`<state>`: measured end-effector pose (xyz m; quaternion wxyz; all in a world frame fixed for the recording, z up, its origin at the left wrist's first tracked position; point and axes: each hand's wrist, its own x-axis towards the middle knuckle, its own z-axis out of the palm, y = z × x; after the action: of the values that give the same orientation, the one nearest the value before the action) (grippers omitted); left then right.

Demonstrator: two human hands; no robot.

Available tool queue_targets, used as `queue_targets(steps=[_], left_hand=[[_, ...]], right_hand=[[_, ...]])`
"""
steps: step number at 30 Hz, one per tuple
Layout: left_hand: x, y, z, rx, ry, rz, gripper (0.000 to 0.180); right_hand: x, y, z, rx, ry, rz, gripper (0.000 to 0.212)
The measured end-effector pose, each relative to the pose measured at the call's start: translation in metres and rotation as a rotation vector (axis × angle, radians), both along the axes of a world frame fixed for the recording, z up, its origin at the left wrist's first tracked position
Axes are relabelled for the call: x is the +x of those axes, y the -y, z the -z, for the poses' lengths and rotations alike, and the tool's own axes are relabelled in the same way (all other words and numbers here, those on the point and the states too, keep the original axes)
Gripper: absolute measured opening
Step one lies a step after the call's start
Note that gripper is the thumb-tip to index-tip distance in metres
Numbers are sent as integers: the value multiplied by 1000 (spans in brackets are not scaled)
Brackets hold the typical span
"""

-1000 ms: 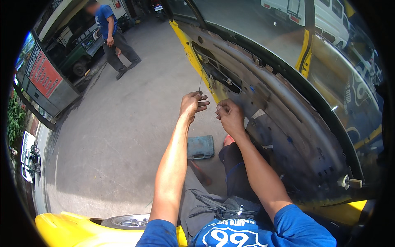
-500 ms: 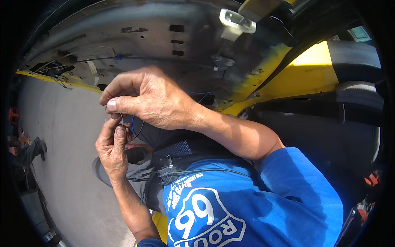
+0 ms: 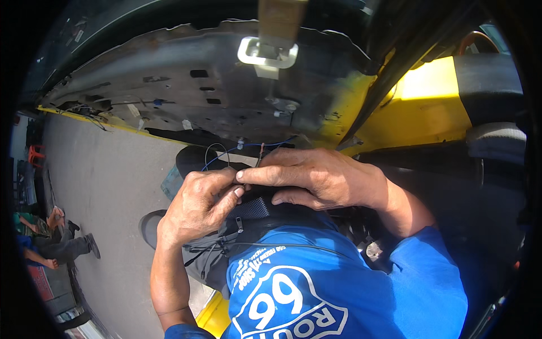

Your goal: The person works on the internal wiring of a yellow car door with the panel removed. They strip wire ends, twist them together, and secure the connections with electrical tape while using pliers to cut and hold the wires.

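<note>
Grey concrete floor [image 3: 113,169] lies left of a thin blue wire [image 3: 271,143] curving just beyond the pinched left hand [image 3: 197,206] and half-open right hand [image 3: 327,178], any hold hidden, so light, steady fingertips seem best.

Wire [image 3: 276,142] shows blue here; the door panel [image 3: 175,107] is dull grey, edged yellow; the shirt [image 3: 406,271] bright blue with white shield print; the stool [image 3: 35,153] orange-red.

Blue wire [image 3: 271,145], center: one end hidden behind left hand [image 3: 197,204]. Right hand's [image 3: 327,176] grip: can't tell. Teal case [image 3: 171,183], center-left: partly behind leg [image 3: 191,160]. People [image 3: 61,248], left edge: cut off, small.
</note>
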<state>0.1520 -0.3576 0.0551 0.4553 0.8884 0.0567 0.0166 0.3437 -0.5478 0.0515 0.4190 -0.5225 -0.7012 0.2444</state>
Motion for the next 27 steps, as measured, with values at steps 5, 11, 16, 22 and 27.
queue_targets(steps=[5, 11, 16, 22, 27], left_hand=[[-20, -2, -4, 99, 0, 77, 23], [-56, -6, -12, 104, -140, 58, 31], [-62, 17, -7, -84, 2, -44, 33], [-75, 30, 9, -100, 79, -219, 21], [-80, 43, 30, 358, 313, -363, 10]], right_hand=[[-4, -12, 1, 99, 237, 60, 34], [-23, -27, -9, 158, 283, 126, 15], [-56, -48, -18, 231, 406, -69, 18], [-71, -59, -19, 323, 529, -180, 18], [-74, -60, -9, 234, 534, -210, 20]])
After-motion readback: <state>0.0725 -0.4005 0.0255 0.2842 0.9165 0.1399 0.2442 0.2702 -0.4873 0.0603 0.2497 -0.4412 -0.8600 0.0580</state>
